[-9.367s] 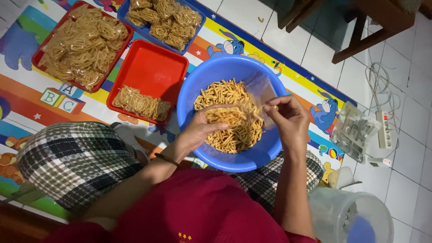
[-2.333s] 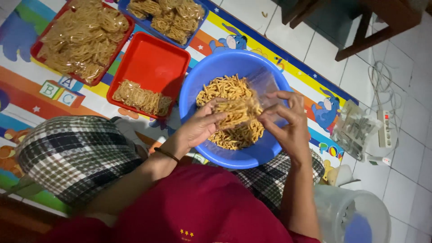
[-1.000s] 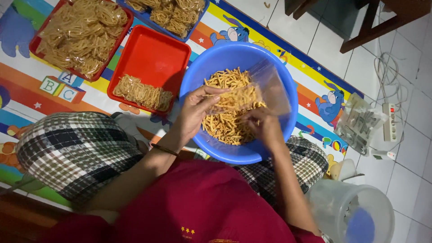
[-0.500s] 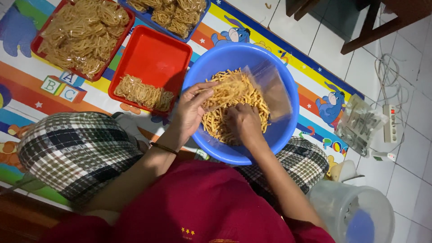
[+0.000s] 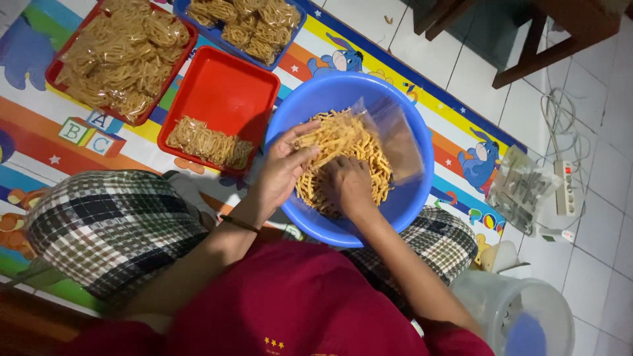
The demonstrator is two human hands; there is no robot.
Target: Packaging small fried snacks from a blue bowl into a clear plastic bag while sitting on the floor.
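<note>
A blue basin (image 5: 410, 214) sits on the floor in front of my crossed legs, partly filled with yellow snack sticks (image 5: 346, 135). A clear plastic bag (image 5: 395, 138) lies open inside it, over the sticks. My left hand (image 5: 283, 168) rests at the near left of the pile and grips the bag's mouth, fingers reaching toward the sticks. My right hand (image 5: 349, 188) is dug into the pile beside it, curled around a handful of sticks.
A red tray (image 5: 227, 89) to the left holds one filled packet (image 5: 208, 142). Another red tray (image 5: 122, 56) and a blue tray (image 5: 244, 23) hold several packets. To the right are a stack of clear bags (image 5: 521, 191), a power strip (image 5: 566, 188), a translucent bucket (image 5: 521, 310) and wooden furniture legs (image 5: 527, 46).
My right hand has dropped from the bag's edge down into the sticks near my body. My left hand has stayed at the bag's mouth, and the bag has sunk lower in the basin.
</note>
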